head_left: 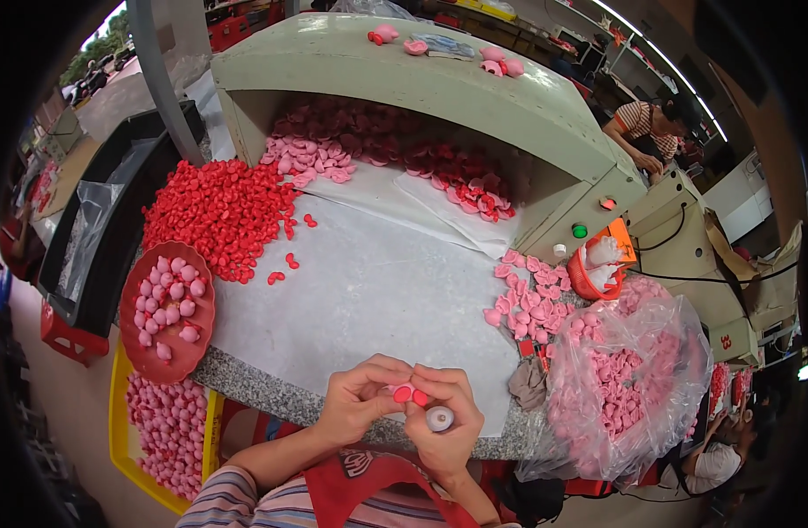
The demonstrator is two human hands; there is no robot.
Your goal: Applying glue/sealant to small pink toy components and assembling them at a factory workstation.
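Note:
My left hand (355, 403) and my right hand (449, 418) meet over the near edge of the table. Between their fingertips is a small pink-and-red plastic piece (404, 393), pinched from both sides; two red rounded ends face me. A small white bottle with a pointed tip (439, 419) also sits in my right hand, its tip toward me. Fingers cover much of the pink part. Under my hands lies a white sheet (360, 290) on the speckled tabletop.
Loose red pieces (215, 211) are heaped at left, beside a scalloped red dish (131, 348) of pink-and-red balls. Below stands a yellow crate (120, 440). Pink shells (531, 304) and a clear plastic bag (676, 352) lie right. A green metal hood (404, 75) spans the back.

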